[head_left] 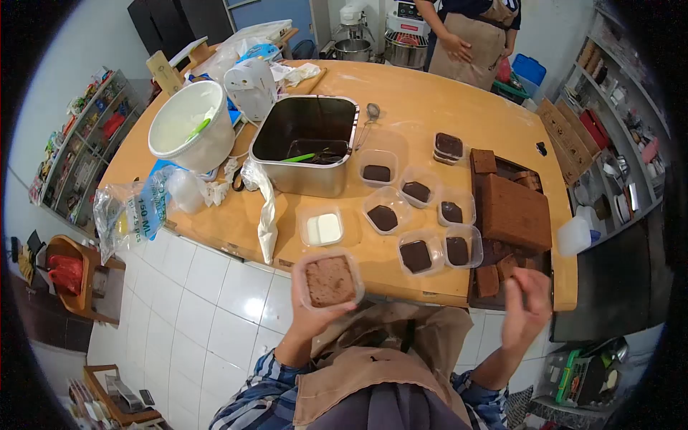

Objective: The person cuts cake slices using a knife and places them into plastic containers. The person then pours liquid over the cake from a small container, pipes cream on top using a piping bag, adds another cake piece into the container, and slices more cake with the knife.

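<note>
My left hand [312, 324] grips a clear square plastic tub [358, 285] from below and the side. A layer of brown cake [330, 281] with a crumbly top lies inside it. Fingers curled, my right hand [527, 308] is over the near end of the dark baking tray [473, 294], its fingertips by small cut cake pieces [488, 280]. Whatever is between those fingertips is too small to make out. A big brown cake block [516, 213] rests on the tray. Left of it stand several open tubs with dark chocolate-coloured contents [416, 256].
A tub of white cream [324, 228] and a filled piping bag [266, 222] lie near the table's front edge. Behind are a steel pan [308, 175], a white bucket [190, 125], a hand mixer [251, 86] and a sieve [372, 112]. Another person [469, 43] stands across the table.
</note>
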The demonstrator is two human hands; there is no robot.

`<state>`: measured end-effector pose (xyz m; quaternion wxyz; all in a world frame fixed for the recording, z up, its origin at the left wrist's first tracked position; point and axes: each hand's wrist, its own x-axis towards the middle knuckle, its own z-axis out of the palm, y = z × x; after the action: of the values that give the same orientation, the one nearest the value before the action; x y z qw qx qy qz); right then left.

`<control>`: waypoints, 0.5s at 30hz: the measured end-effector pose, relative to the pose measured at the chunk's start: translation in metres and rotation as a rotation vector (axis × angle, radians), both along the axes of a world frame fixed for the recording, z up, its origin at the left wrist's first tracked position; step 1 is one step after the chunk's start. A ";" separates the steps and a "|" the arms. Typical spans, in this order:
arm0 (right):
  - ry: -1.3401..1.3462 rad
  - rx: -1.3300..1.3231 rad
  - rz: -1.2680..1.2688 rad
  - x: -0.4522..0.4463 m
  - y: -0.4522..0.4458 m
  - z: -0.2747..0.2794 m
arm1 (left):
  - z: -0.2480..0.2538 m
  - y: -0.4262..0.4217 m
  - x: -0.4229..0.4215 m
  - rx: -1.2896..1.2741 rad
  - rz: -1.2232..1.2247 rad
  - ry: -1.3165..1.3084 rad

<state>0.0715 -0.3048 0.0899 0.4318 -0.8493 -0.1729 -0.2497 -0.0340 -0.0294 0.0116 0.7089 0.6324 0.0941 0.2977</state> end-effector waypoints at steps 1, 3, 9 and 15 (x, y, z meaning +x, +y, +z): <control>0.033 -0.056 0.084 -0.004 0.010 0.002 | -0.002 -0.004 0.001 0.043 -0.038 0.019; 0.077 -0.153 0.373 -0.012 0.034 0.009 | -0.001 -0.015 0.002 0.099 -0.153 0.058; 0.293 -0.226 0.845 -0.021 0.079 0.007 | 0.000 -0.037 0.002 0.144 -0.377 0.078; 0.225 -0.253 0.951 -0.016 0.092 -0.004 | -0.002 -0.033 0.002 0.126 -0.401 0.084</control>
<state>0.0552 -0.2130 0.0860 0.4074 -0.7437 -0.5222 0.0906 -0.0322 -0.0623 0.0094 0.7084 0.6934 -0.0231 0.1295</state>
